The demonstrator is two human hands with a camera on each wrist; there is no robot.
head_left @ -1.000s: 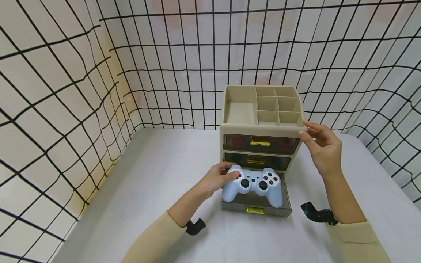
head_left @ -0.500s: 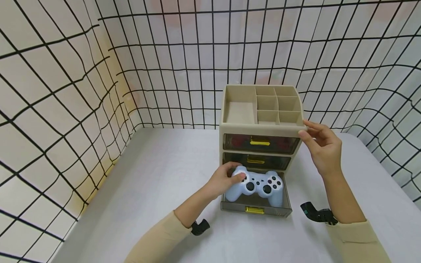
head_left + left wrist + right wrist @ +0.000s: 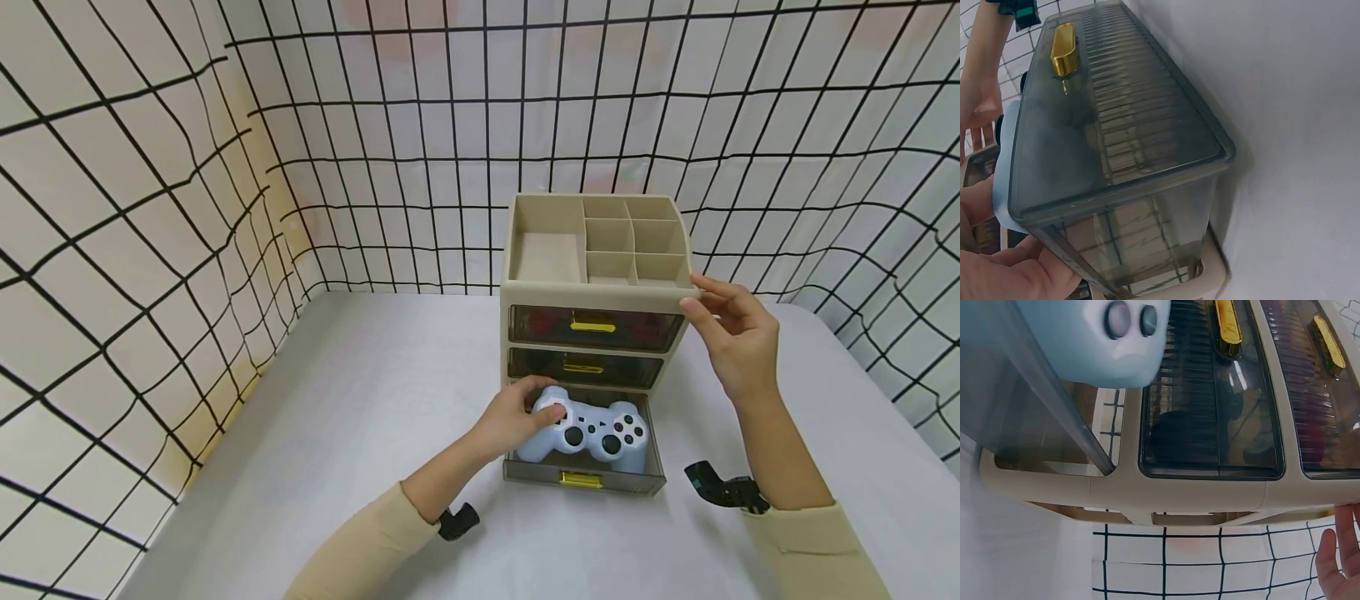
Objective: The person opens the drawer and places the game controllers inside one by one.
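Observation:
A light blue game controller (image 3: 588, 429) is in the pulled-out bottom drawer (image 3: 540, 473) of a beige drawer organizer (image 3: 592, 294). My left hand (image 3: 512, 421) grips the controller's left end, thumb on top near the direction buttons. In the left wrist view, the grey see-through drawer front (image 3: 1129, 106) covers much of the controller. My right hand (image 3: 738, 342) pinches the organizer's upper right front corner between thumb and fingers. The right wrist view has the controller's right end (image 3: 1091, 337) over the drawer; whether it touches the drawer floor cannot be told.
Two upper drawers (image 3: 585, 367) with gold handles are closed; dark red contents show faintly in the top one. The organizer's top has several compartments (image 3: 547, 257). Black wire grid (image 3: 390, 167) stands behind and at both sides of the white table (image 3: 360, 400).
The left hand has carried the controller rightward and then lower into the drawer, its right end dipping behind the drawer front. The right hand stays on the organizer's corner.

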